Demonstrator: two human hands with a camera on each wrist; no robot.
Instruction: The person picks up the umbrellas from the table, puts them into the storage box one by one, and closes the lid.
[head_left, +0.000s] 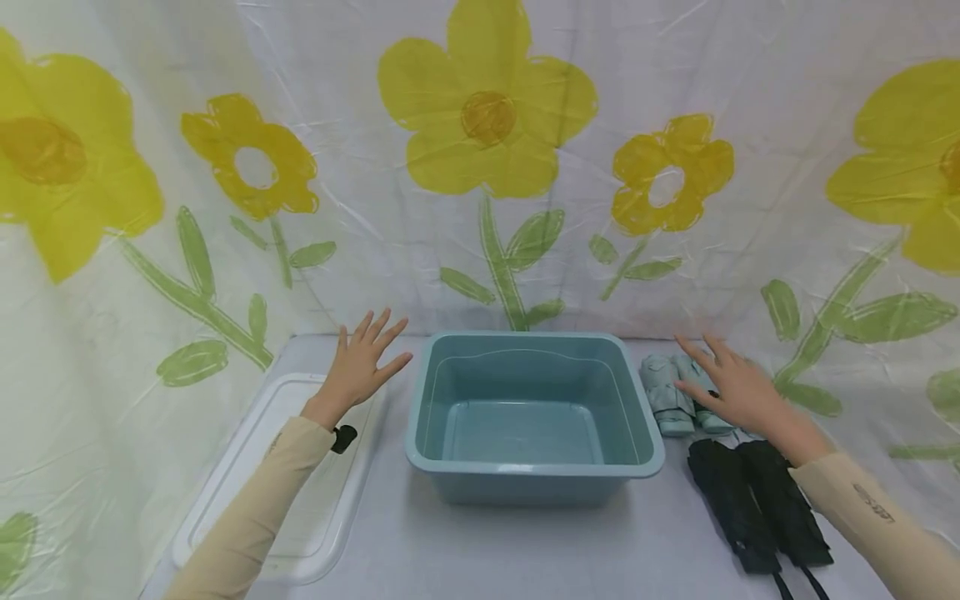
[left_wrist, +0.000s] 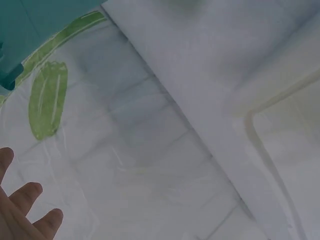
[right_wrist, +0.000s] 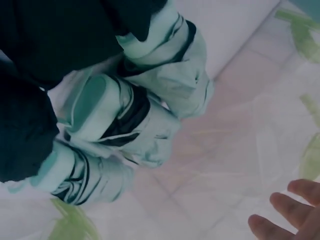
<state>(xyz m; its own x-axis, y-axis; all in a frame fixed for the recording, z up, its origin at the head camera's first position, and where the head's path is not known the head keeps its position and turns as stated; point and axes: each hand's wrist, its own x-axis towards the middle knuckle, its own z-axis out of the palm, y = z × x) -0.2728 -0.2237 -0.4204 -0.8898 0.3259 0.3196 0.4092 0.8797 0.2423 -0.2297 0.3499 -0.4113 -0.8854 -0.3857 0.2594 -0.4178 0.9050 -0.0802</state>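
My left hand (head_left: 356,367), fingers spread and holding nothing, hovers above the far end of a white plastic lid (head_left: 318,508). Only some of its fingers (left_wrist: 27,195) enter the left wrist view. An uncovered blue-green plastic bin (head_left: 534,470) stands in the middle with a bare bottom. Over on the right, my right hand (head_left: 738,396) is spread above pale green folded umbrellas (head_left: 666,396) and partly hides them. Three of these pale umbrellas (right_wrist: 95,110) show in the right wrist view. Two black folded umbrellas (head_left: 727,496) with wrist straps lie nearer me, beneath the right forearm.
A pale cloth covers the table (head_left: 480,550). Behind it and along the sides hangs a white curtain (head_left: 360,242) printed with yellow flowers, close to the table's back edge. The bin's raised walls stand between the lid and the umbrellas.
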